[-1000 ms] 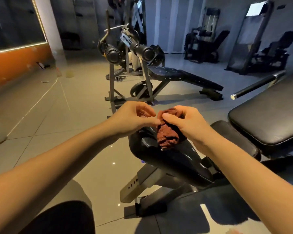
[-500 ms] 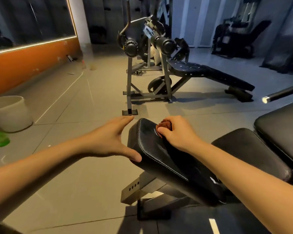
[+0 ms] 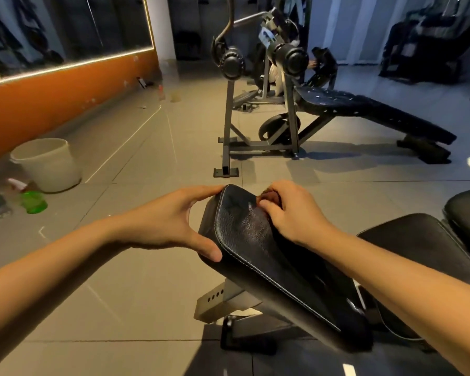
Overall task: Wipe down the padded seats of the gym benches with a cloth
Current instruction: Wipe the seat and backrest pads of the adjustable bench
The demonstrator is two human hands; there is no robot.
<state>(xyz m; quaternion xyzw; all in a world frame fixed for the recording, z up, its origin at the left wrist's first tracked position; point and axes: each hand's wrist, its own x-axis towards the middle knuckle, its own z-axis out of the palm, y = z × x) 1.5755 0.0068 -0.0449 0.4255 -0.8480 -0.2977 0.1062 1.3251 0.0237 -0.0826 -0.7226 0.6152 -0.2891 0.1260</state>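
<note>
Reddish-brown cloth [image 3: 270, 197] (mostly hidden) lies bunched atop the tilted black padded seat [image 3: 244, 234].

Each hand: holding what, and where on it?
Left hand grips the seat pad by its left edge. Right hand holds the cloth bunched under curled fingers, mostly hidden.

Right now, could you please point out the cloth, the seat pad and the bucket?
cloth [image 3: 271, 197], head view, visible brown fold.
seat pad [image 3: 244, 233], head view, top face.
bucket [image 3: 52, 169], head view, outer wall.
</note>
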